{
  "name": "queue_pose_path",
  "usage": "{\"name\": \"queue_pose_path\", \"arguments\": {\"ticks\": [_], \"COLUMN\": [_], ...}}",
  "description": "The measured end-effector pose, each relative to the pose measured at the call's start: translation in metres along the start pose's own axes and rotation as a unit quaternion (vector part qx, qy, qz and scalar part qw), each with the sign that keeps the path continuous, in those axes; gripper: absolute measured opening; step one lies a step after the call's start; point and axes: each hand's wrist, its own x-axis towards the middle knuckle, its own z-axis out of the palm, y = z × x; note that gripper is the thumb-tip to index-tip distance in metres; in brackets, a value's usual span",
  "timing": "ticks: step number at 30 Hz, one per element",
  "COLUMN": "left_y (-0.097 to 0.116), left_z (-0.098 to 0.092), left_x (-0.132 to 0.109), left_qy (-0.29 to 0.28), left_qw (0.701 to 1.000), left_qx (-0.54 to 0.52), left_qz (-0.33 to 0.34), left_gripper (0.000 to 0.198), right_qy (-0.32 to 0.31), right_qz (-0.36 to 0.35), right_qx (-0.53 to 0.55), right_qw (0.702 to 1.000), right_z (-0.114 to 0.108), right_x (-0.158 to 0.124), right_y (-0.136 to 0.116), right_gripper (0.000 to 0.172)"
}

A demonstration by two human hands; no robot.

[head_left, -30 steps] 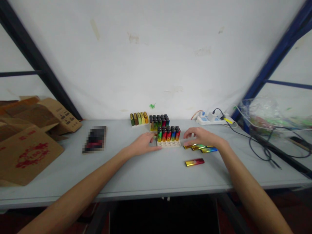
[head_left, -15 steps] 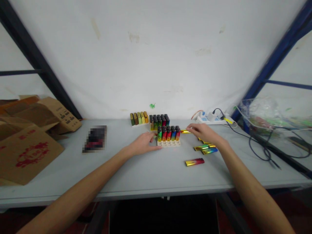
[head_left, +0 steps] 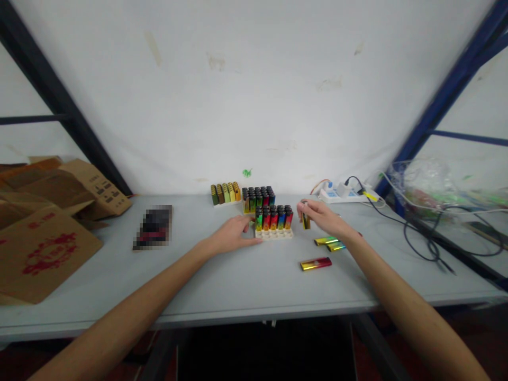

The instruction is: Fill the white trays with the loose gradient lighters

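Observation:
My right hand [head_left: 320, 216] pinches a gold lighter [head_left: 306, 221] and holds it roughly upright, just right of the white tray [head_left: 273, 234]. Rows of upright lighters [head_left: 273, 218] in green, red and blue fill the rear of that tray, and holes show along its front. At the tray's left end, my left hand [head_left: 231, 233] grips it, thumb along the front corner and fingers behind. A red and gold lighter [head_left: 316, 264] lies flat nearer the front edge. Several more lie under my right forearm, among them a green and gold lighter [head_left: 326, 241], partly hidden.
Behind stand a second rack of dark-topped lighters [head_left: 259, 199] and a rack of yellow and brown pieces [head_left: 226, 193]. A power strip [head_left: 342, 194] with black cables [head_left: 426, 241] is at right. Cardboard boxes [head_left: 59, 243] and a pixelated dark item [head_left: 154, 227] occupy the left.
My right hand has picked up the gold lighter that lay flat beside the tray and turned it upright. My left hand stays on the tray.

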Motion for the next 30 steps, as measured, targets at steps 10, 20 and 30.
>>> {"name": "queue_pose_path", "arguments": {"ticks": [10,20,30], "left_y": [0.0,0.001,0.004], "left_z": [0.0,-0.001,-0.002], "left_x": [0.001,0.001,0.0], "left_qy": [0.0,-0.003,-0.002], "left_qw": [1.0,1.0,1.0], "left_qx": [0.005,0.004,0.001], "left_qz": [0.0,-0.001,-0.003], "left_gripper": [0.059,0.058,0.059], "right_qy": [0.047,0.114,0.096], "right_qz": [0.046,0.018,-0.016], "right_qx": [0.12,-0.074,-0.09], "right_qw": [0.991,0.991,0.991], "right_z": [0.019,0.026,0.035], "right_x": [0.001,-0.002,-0.005], "right_y": [0.002,-0.006,-0.016], "right_gripper": [0.051,0.033,0.035]}}
